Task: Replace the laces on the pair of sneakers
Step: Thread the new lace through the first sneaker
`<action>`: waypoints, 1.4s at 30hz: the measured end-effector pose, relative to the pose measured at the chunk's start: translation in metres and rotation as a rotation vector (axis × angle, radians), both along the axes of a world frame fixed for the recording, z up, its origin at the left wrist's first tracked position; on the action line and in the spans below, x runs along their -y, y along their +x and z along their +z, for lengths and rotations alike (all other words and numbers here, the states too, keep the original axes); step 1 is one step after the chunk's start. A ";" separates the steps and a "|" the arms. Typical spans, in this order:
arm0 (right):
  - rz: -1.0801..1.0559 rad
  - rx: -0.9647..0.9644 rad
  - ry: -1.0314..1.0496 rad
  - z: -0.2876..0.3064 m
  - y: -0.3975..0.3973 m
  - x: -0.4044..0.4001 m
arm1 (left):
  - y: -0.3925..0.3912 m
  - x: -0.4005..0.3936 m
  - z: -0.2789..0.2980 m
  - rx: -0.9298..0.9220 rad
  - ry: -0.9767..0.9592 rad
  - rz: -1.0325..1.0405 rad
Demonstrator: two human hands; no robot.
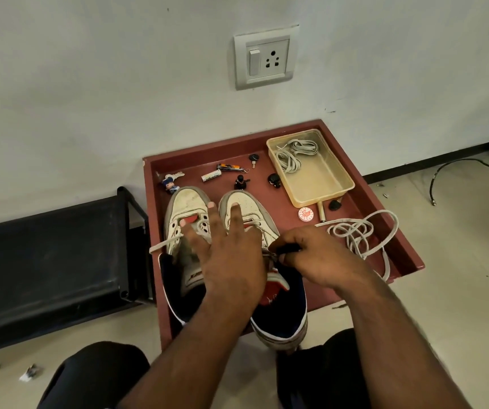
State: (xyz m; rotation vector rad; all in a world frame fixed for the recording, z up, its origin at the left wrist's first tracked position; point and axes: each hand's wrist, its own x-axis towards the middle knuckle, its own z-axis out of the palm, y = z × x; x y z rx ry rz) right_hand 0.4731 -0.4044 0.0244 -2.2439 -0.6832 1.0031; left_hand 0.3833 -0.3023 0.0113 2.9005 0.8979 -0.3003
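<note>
I take the red tray (pixel 281 134) as my landmark. Both sneakers stand at its near-left part, toes toward its far wall: the left sneaker (pixel 185 208) nearer the tray's left rim, the right sneaker (pixel 246 205) just beside it toward the tray's middle.

My left hand (pixel 231 255) hangs over the pair with fingers spread and straight, gripping nothing. My right hand (pixel 320 258) is curled around a small dark tool (pixel 289 248) at the right sneaker's eyelets; its tip seems to catch the lace there, though blur keeps me from being sure.

The risks I see:
- With the left hand off the shoe, a tug from the tool could drag the right sneaker toward the tray's near edge, where its heel already overhangs.
- The tool may slip off the lace and scrape the upper.
- The loose lace (pixel 355 234) heaped at the tray's right side trails over its rim; my right forearm could sweep it off.
- The clear tub (pixel 337 184) at the tray's far-right corner holds more laces (pixel 293 153), and mixing them up would cost time.
</note>
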 end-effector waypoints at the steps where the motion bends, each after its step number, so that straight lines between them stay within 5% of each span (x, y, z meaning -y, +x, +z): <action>1: 0.003 0.002 0.000 0.000 0.000 0.000 | -0.001 0.000 0.000 -0.003 0.004 -0.001; 5: 0.005 -0.013 0.007 0.000 0.000 0.002 | -0.003 -0.011 0.012 0.133 -0.156 0.061; 10: -0.009 -0.028 0.026 -0.003 0.001 0.005 | -0.038 -0.117 0.034 0.664 -0.101 0.601; 13: 0.011 -0.014 0.019 -0.006 0.001 0.002 | -0.070 -0.157 0.027 0.595 -0.025 0.774; 17: 0.009 -0.015 0.004 -0.006 0.001 -0.003 | -0.034 -0.096 0.029 0.435 -0.189 0.442; 21: 0.021 0.006 0.016 -0.005 0.000 -0.001 | 0.001 -0.031 0.017 0.076 -0.175 0.017; 25: 0.023 -0.018 0.034 -0.005 0.001 0.001 | -0.001 -0.014 0.003 0.010 -0.024 -0.052; 28: 0.023 -0.032 0.041 -0.006 0.001 -0.001 | 0.000 -0.015 0.006 0.057 -0.081 -0.037; 30: 0.008 -0.034 0.027 -0.010 0.002 0.000 | -0.003 -0.039 0.010 0.223 -0.247 0.127; 33: -0.023 -0.032 0.040 -0.015 0.004 0.003 | -0.021 -0.105 0.020 0.855 -0.525 0.600; 36: -0.025 0.050 0.040 -0.018 -0.001 -0.002 | -0.053 -0.150 0.029 1.276 -0.520 0.985; 39: -0.083 0.158 0.091 -0.017 -0.007 -0.014 | -0.055 -0.139 0.019 1.048 -0.559 0.914; 42: -0.026 0.256 0.065 -0.014 -0.015 -0.023 | -0.030 -0.096 0.021 0.668 -0.721 0.447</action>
